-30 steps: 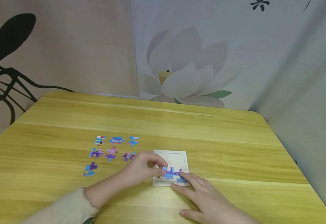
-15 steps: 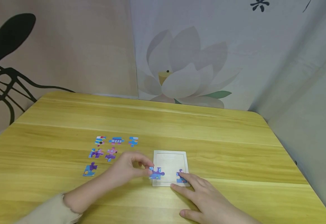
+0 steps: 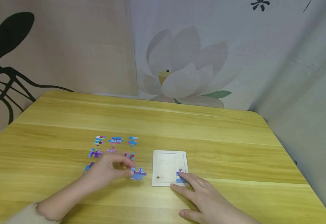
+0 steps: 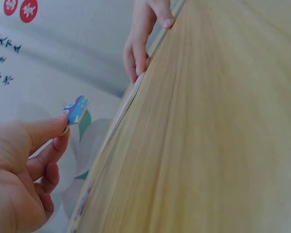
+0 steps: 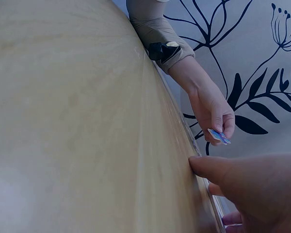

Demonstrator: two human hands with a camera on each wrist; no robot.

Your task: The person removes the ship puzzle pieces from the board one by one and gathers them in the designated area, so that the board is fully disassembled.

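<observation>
Between thumb and fingertips, my left hand (image 3: 107, 169) pinches a blue and purple jigsaw piece (image 3: 138, 174), raised above the table left of the tray; the left wrist view shows the same jigsaw piece (image 4: 76, 110) edge-on. My right hand (image 3: 207, 196) lies with fingers spread, its fingertips on the lower right of the square puzzle tray (image 3: 169, 152). Under those fingertips, partly covered, another jigsaw piece (image 3: 179, 177) sits in the tray's lower right corner. A small dark spot (image 3: 158, 177) marks the tray's lower left.
Several loose jigsaw pieces lie in rows on the wooden table (image 3: 221, 137) at the left, among them a striped piece (image 3: 116, 140) and a purple piece (image 3: 95, 152). My left hand hides some of them. A printed curtain (image 3: 95, 46) hangs behind the table.
The left hand has drawn the pinched jigsaw piece out of the tray's lower left and carried it left, off the tray. The right hand has stayed in place.
</observation>
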